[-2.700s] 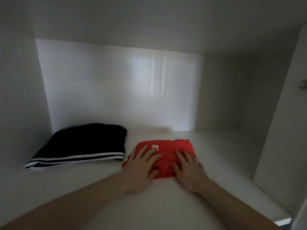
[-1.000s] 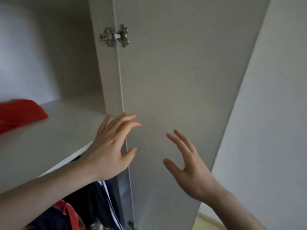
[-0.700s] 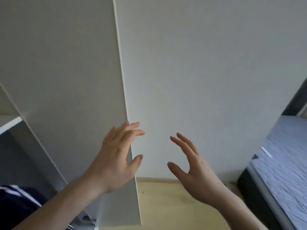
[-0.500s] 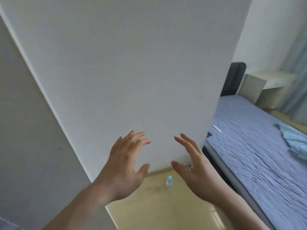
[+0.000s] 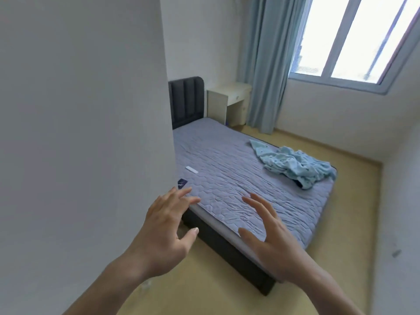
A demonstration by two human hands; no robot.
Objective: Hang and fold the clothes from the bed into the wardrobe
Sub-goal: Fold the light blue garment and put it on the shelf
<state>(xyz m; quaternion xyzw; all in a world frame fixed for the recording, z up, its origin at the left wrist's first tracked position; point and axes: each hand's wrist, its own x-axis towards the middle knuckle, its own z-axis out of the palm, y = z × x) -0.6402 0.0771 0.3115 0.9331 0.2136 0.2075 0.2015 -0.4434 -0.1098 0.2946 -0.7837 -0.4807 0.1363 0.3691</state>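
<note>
A crumpled light-blue garment (image 5: 295, 164), perhaps faintly dotted, lies on the grey-lilac hexagon-quilted mattress cover (image 5: 238, 178); pale blue curtains (image 5: 261, 64).

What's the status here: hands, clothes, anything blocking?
Left hand and right hand open, empty. Light blue garment crumpled on bed. Nothing blocks it.

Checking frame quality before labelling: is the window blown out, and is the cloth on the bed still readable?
Head view: window overexposed, nothing visible outside; blue cloth evenly lit, folds clear; straight edges bow from the wide-angle lens; both hands sharp enough.
</note>
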